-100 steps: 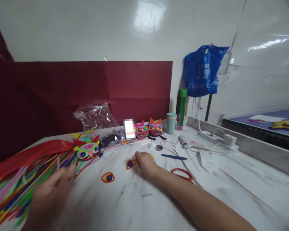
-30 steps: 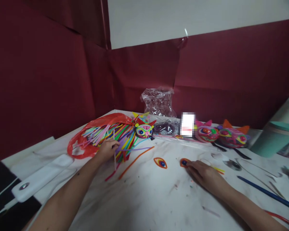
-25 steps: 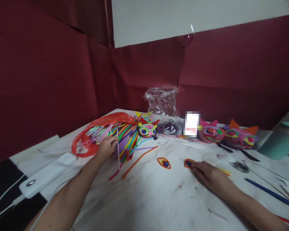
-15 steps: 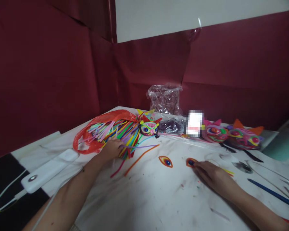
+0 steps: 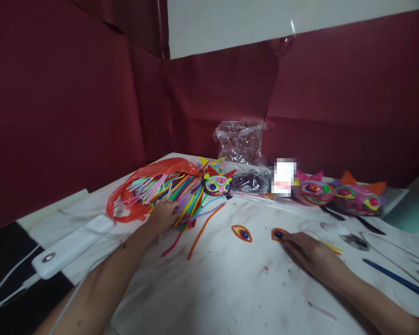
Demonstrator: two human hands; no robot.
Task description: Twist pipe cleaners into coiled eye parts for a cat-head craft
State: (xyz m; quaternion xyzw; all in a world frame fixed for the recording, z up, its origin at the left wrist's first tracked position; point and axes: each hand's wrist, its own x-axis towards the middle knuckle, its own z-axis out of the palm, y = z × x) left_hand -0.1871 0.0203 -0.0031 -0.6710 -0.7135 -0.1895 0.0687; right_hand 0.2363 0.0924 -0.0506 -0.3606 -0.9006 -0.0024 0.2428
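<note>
My left hand (image 5: 165, 214) is closed at the pile of coloured strips (image 5: 176, 188); what its curled fingers hold is too small to make out. My right hand (image 5: 302, 246) has its fingers pressed together at the right edge of an orange-rimmed eye piece (image 5: 278, 234), which lies on the table. A matching eye piece (image 5: 242, 233) lies to the left of it. Between the left hand and the eye pieces, a loose orange strip (image 5: 204, 230) rests on the surface, with a magenta strip (image 5: 172, 244) beside it.
A colourful animal head (image 5: 218, 184) sits behind the strips, and two more (image 5: 314, 190) stand at the back right. A red plastic bag (image 5: 160, 166) surrounds the strips. A white power bank (image 5: 73, 246) with cables lies left; a blue stick (image 5: 398, 279) lies right.
The loose orange strip has shifted and its angle is steeper. The purple strip near my left hand now lies closer to the pile. My right hand stays at the right eye piece.
</note>
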